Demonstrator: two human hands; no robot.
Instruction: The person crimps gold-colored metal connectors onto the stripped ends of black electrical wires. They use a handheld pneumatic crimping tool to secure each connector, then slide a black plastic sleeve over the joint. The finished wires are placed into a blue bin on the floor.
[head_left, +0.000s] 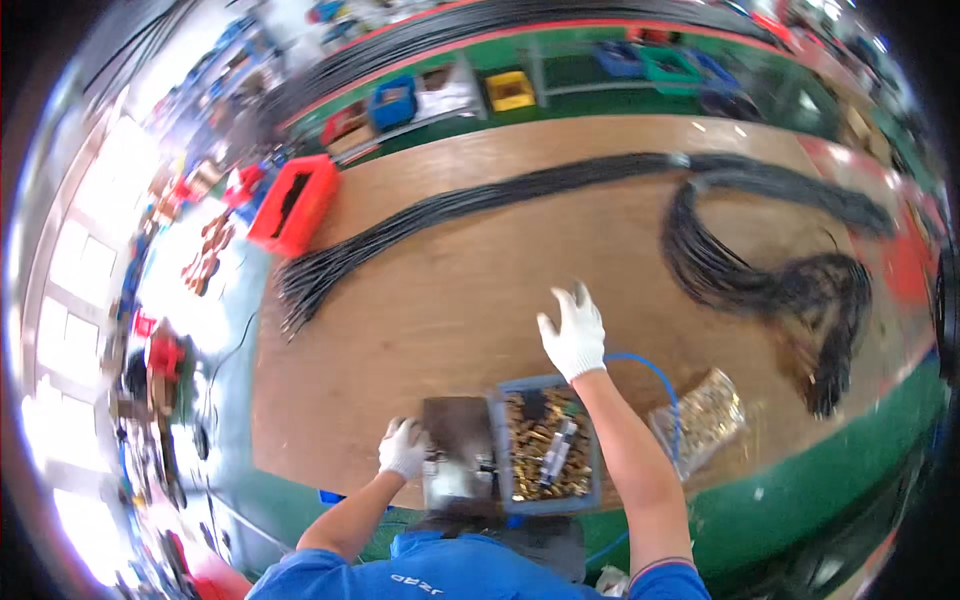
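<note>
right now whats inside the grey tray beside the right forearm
The grey tray holds many small brass-coloured pieces, with a pale, tube-shaped object on top. Whatever lies beneath them is covered and cannot be seen.

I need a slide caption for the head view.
Gloved left hand beside a metal device, right hand open over a table, beyond a tray of golden parts.

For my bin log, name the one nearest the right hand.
The grey-blue bin of brass-coloured pieces, just on the person's side of the right hand. The red bin is at the table's left; the yellow bin, beyond the table.
</note>
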